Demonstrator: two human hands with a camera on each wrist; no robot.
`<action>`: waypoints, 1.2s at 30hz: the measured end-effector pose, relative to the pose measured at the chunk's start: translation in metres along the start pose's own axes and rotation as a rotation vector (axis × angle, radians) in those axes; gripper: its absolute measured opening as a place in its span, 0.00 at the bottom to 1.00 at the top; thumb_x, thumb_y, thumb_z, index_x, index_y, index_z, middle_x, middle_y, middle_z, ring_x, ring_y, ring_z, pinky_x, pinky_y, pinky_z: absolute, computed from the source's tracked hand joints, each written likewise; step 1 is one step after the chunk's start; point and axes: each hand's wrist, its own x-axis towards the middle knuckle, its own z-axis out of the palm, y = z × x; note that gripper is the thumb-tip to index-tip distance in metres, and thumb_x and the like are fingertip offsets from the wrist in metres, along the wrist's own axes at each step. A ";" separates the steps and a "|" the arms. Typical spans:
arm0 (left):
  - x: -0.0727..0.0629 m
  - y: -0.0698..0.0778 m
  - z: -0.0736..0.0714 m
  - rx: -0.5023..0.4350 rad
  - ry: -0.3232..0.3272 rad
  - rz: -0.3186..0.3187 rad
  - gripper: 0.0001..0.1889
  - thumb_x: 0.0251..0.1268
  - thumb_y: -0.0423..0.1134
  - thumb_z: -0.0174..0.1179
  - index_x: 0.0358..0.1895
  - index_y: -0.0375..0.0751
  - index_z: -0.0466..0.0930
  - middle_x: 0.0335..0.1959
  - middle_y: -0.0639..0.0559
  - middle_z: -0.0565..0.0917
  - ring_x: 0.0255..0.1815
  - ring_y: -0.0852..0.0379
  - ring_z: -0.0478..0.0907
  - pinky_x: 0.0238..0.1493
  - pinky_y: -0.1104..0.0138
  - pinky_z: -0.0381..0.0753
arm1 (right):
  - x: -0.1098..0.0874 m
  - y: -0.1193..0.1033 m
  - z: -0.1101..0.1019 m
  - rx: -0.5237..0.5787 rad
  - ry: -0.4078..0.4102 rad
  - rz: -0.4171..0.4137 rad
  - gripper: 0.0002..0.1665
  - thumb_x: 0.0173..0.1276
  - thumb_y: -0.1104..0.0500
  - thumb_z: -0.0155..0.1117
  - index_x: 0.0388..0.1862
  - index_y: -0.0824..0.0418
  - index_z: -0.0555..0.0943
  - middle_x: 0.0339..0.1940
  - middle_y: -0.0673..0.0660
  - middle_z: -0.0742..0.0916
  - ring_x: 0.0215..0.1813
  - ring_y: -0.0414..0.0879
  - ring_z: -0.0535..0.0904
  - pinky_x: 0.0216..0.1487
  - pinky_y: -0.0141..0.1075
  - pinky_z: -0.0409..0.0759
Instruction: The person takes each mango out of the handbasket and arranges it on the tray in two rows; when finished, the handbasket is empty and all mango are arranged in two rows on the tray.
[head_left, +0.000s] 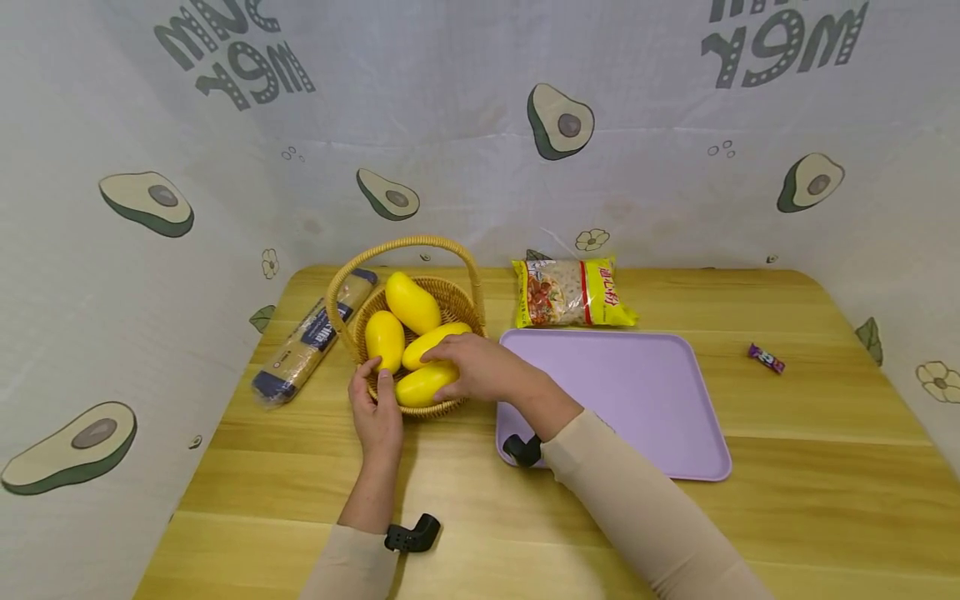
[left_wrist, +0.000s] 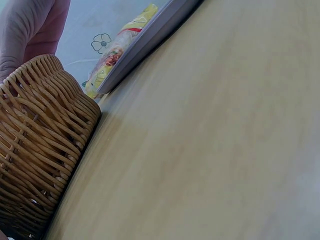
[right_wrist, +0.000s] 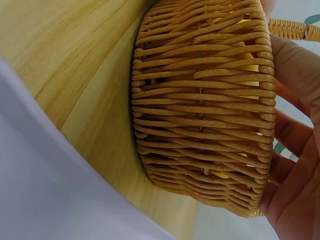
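Observation:
Several yellow mangoes lie in a round wicker basket [head_left: 431, 411] with a tall arched handle. My right hand [head_left: 480, 367] reaches over the rim from the right, with fingers and thumb around the front mango [head_left: 422, 386]. In the right wrist view the same hand [right_wrist: 300, 170] bends over the rim, and yellow shows through the weave. My left hand [head_left: 378, 417] holds the basket's front-left rim, its thumb close to the left mango [head_left: 385, 340]. The left wrist view shows the basket's side [left_wrist: 40, 145] standing on the table, with most of the left hand hidden.
A lilac tray [head_left: 637, 400] lies right of the basket, partly under my right forearm. Behind it is a yellow food bag [head_left: 573, 292]. A long pasta packet [head_left: 311, 337] lies left of the basket, and a small purple-wrapped sweet [head_left: 767, 358] at the far right.

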 end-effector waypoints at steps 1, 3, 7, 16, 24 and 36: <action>0.000 0.000 0.000 -0.003 0.000 0.001 0.16 0.78 0.42 0.52 0.62 0.42 0.75 0.70 0.40 0.70 0.76 0.44 0.62 0.79 0.47 0.54 | 0.000 0.000 0.000 -0.004 -0.002 0.000 0.35 0.63 0.46 0.76 0.68 0.55 0.80 0.66 0.53 0.84 0.70 0.50 0.77 0.74 0.45 0.71; 0.000 0.000 0.000 -0.004 0.000 0.002 0.16 0.78 0.42 0.52 0.62 0.43 0.75 0.70 0.41 0.70 0.77 0.44 0.62 0.80 0.47 0.54 | 0.001 0.000 0.000 -0.006 -0.003 -0.003 0.35 0.63 0.46 0.76 0.67 0.55 0.80 0.65 0.53 0.85 0.69 0.50 0.77 0.74 0.45 0.71; 0.000 0.000 0.000 -0.007 -0.001 -0.002 0.16 0.79 0.42 0.51 0.62 0.43 0.75 0.70 0.41 0.70 0.77 0.45 0.62 0.80 0.47 0.54 | 0.000 -0.001 0.000 -0.002 -0.005 0.004 0.35 0.63 0.46 0.76 0.67 0.56 0.81 0.65 0.54 0.85 0.69 0.52 0.77 0.74 0.46 0.70; -0.001 0.000 0.000 -0.007 0.000 0.003 0.16 0.78 0.42 0.51 0.62 0.42 0.75 0.70 0.40 0.70 0.77 0.44 0.62 0.79 0.46 0.54 | 0.001 -0.002 0.002 0.008 -0.005 0.023 0.30 0.64 0.48 0.76 0.63 0.56 0.83 0.63 0.53 0.86 0.68 0.51 0.77 0.74 0.46 0.70; -0.001 -0.001 -0.001 -0.003 0.011 0.020 0.15 0.79 0.41 0.51 0.62 0.41 0.75 0.69 0.39 0.70 0.75 0.43 0.63 0.79 0.46 0.55 | 0.001 -0.003 0.003 0.016 -0.005 0.020 0.29 0.64 0.49 0.76 0.63 0.56 0.83 0.63 0.54 0.86 0.69 0.52 0.77 0.74 0.46 0.70; 0.001 -0.001 0.000 -0.016 0.016 0.043 0.15 0.78 0.39 0.52 0.61 0.39 0.76 0.68 0.38 0.71 0.75 0.43 0.64 0.78 0.47 0.55 | -0.003 -0.005 -0.004 0.027 -0.006 0.024 0.31 0.66 0.49 0.74 0.65 0.59 0.81 0.64 0.56 0.84 0.68 0.51 0.77 0.73 0.46 0.71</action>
